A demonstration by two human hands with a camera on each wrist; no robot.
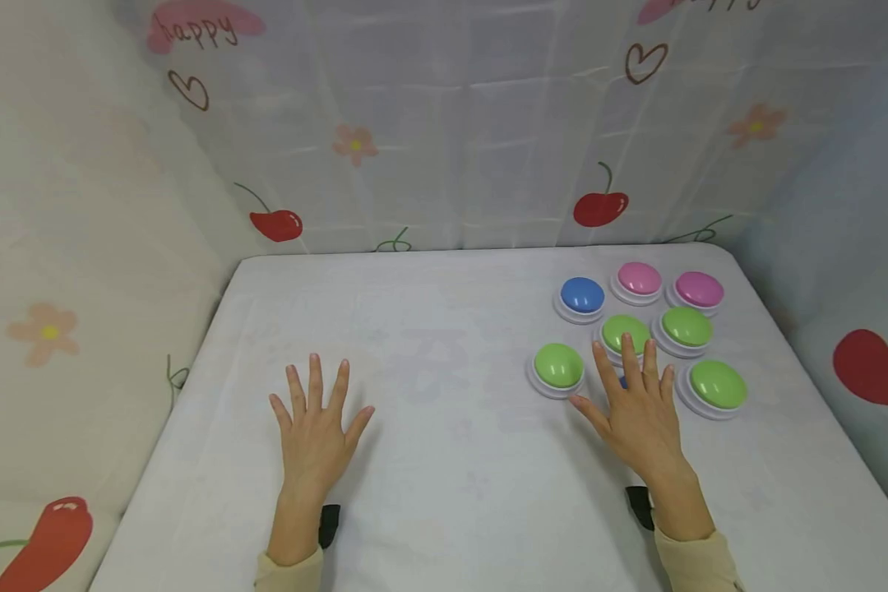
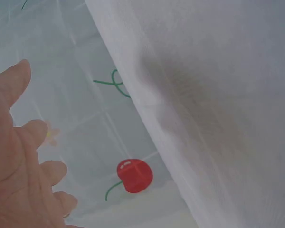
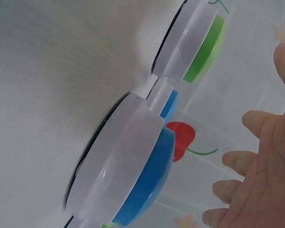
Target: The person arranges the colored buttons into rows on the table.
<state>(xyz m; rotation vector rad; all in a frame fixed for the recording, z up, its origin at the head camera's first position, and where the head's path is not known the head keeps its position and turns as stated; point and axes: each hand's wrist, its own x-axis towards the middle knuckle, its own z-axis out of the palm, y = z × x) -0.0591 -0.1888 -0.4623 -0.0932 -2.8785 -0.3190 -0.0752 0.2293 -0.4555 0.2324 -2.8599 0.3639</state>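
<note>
My right hand (image 1: 640, 423) is held palm down with its fingers spread, close to a group of round push buttons. Below it, a blue-domed button (image 3: 147, 178) is mostly hidden in the head view; the right wrist view shows a gap between palm and dome. Just left of its thumb is a green button (image 1: 558, 366), and its fingertips overlap another green button (image 1: 623, 332) beyond. My left hand (image 1: 313, 448) hovers palm down over the left part of the white-covered table (image 1: 444, 477), fingers spread and holding nothing.
Farther back stand a second blue button (image 1: 582, 295) and two pink ones, one (image 1: 640, 278) left of the other (image 1: 700, 289). More green buttons (image 1: 686, 326) (image 1: 719, 384) sit to the right. A printed curtain (image 1: 459, 164) hangs behind the table's far edge.
</note>
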